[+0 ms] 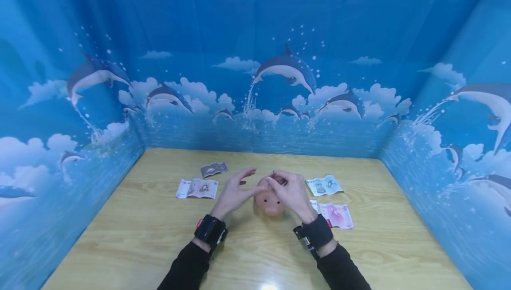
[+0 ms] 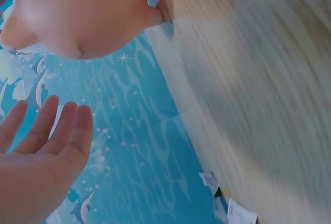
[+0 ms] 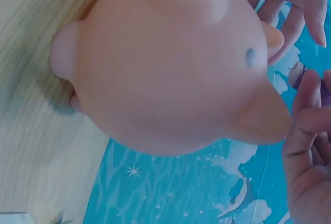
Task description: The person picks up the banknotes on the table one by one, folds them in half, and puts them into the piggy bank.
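A pink piggy bank [image 1: 270, 202] stands on the table between both hands, its dark eyes and snout facing me. My left hand [image 1: 234, 192] is beside its left side, fingers extended and spread, holding nothing; in the left wrist view its fingers [image 2: 44, 128] are apart from the pig's body. Over the top right of the pig is my right hand [image 1: 292, 192], thumb and fingers curled together. In the right wrist view, they pinch a small purple-and-white piece, apparently a folded banknote [image 3: 297, 75], mostly hidden by the fingers. The pig's ear [image 3: 264, 115] is close to that hand.
Left of the pig lie a pale banknote [image 1: 197, 188] and a darker creased one [image 1: 214, 169]. To the right are a greenish banknote [image 1: 325, 186] and a pink one [image 1: 337, 215], partly behind the right wrist. A blue dolphin-print curtain [image 1: 255, 126] encloses the wooden table [image 1: 139, 245].
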`<move>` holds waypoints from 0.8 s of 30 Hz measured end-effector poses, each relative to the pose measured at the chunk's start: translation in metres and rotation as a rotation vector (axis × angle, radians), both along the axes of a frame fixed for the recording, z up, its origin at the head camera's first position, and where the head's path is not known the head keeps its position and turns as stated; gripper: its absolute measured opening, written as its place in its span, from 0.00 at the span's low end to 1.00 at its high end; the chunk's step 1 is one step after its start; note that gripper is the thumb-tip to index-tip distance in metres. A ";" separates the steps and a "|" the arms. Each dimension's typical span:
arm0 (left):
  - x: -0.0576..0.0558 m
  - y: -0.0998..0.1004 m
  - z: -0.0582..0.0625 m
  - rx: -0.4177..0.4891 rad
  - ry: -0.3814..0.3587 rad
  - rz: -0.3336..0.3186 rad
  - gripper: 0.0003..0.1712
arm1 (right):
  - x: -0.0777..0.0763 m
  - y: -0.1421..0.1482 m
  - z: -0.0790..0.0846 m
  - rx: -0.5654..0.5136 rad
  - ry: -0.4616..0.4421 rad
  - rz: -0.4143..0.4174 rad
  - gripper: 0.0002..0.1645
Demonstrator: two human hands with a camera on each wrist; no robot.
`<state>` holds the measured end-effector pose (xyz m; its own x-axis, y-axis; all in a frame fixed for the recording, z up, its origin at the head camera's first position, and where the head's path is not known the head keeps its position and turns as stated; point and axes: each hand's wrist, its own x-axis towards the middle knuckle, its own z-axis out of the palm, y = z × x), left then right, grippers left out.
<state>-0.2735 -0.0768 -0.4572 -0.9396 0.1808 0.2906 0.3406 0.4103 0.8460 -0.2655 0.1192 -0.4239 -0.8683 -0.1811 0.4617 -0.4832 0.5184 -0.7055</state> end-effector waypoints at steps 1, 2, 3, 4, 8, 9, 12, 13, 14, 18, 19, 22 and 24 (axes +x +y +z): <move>0.000 0.001 0.000 -0.001 -0.011 -0.003 0.44 | -0.001 0.001 0.000 0.003 -0.003 -0.006 0.05; -0.001 0.002 -0.001 -0.004 -0.022 -0.004 0.44 | -0.002 0.003 0.001 0.003 -0.007 -0.013 0.06; -0.001 0.004 -0.001 -0.007 -0.029 -0.010 0.45 | -0.003 0.004 0.001 -0.001 -0.010 -0.018 0.06; -0.001 0.005 -0.002 -0.012 -0.038 -0.015 0.45 | -0.004 0.006 0.001 -0.006 -0.011 -0.026 0.06; -0.001 0.009 -0.002 -0.014 -0.054 -0.026 0.47 | -0.009 0.013 0.002 -0.015 -0.014 -0.070 0.07; -0.002 0.010 -0.002 -0.011 -0.055 -0.027 0.47 | -0.010 0.014 0.002 -0.016 -0.017 -0.080 0.07; -0.003 0.013 -0.002 -0.005 -0.064 -0.027 0.47 | -0.012 0.017 0.001 0.003 -0.034 -0.101 0.08; -0.003 0.013 -0.002 -0.005 -0.069 -0.029 0.48 | -0.013 0.018 0.001 0.010 -0.041 -0.107 0.08; -0.003 0.014 -0.002 -0.006 -0.076 -0.030 0.48 | -0.013 0.018 0.001 0.016 -0.046 -0.112 0.08; -0.003 0.017 0.000 -0.017 -0.099 -0.040 0.49 | -0.016 0.018 -0.001 0.036 -0.061 -0.122 0.09; -0.004 0.017 0.000 -0.017 -0.104 -0.042 0.49 | -0.016 0.019 -0.002 0.040 -0.061 -0.122 0.09; -0.006 0.019 0.000 -0.021 -0.115 -0.045 0.50 | -0.017 0.019 -0.003 0.056 -0.064 -0.113 0.09; -0.006 0.020 -0.001 -0.029 -0.136 -0.047 0.51 | -0.018 0.019 -0.004 0.065 -0.066 -0.104 0.09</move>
<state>-0.2797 -0.0563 -0.4582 -0.9603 0.2317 0.1556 0.2432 0.4215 0.8736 -0.2830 0.1383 -0.4275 -0.9119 -0.1167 0.3936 -0.3787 0.6089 -0.6970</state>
